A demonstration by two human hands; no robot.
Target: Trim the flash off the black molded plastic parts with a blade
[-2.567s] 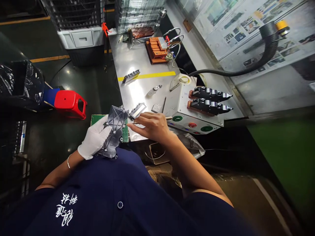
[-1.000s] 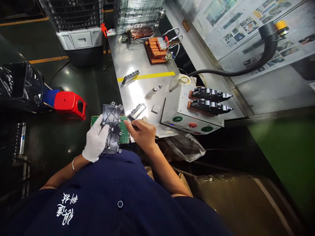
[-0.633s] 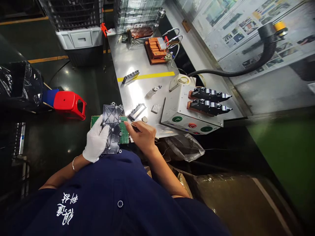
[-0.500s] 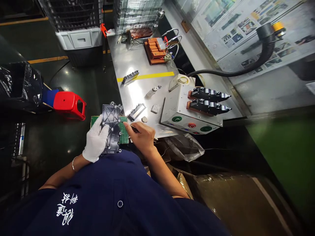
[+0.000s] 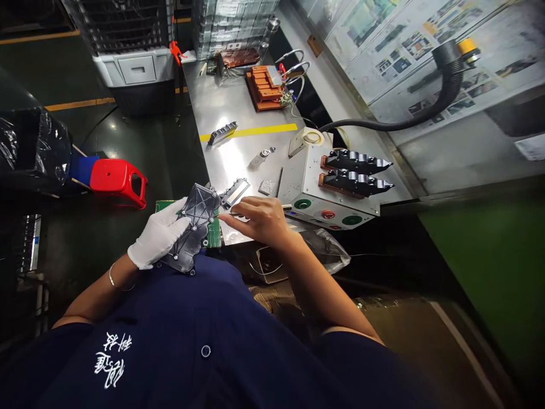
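Observation:
My left hand [image 5: 159, 233], in a white glove, is closed on the edge of a dark ribbed plastic cover [image 5: 196, 207] with small round bosses along its rim. The cover is tilted, its ribbed face up, above a green mat [image 5: 213, 234]. My bare right hand [image 5: 266, 221] is closed at the cover's right edge. A slim tool [image 5: 286, 207] with a pale end pokes out behind the fingers; its kind cannot be made out. Just beyond the hands, a smaller dark part with a light strip [image 5: 237, 193] lies on the metal table [image 5: 234, 230].
A grey control box [image 5: 298, 176] with buttons carries two black parts [image 5: 361, 184]. Farther back are an orange fixture [image 5: 264, 88] with hoses and another black part [image 5: 222, 132] by the yellow tape. A red stool [image 5: 111, 175] stands left; a plastic bag [image 5: 330, 250] hangs below the table.
The cover has tilted, its upper end swinging right and its lower end left. My right hand has moved right and slightly up, and the slim tool's pale end now shows.

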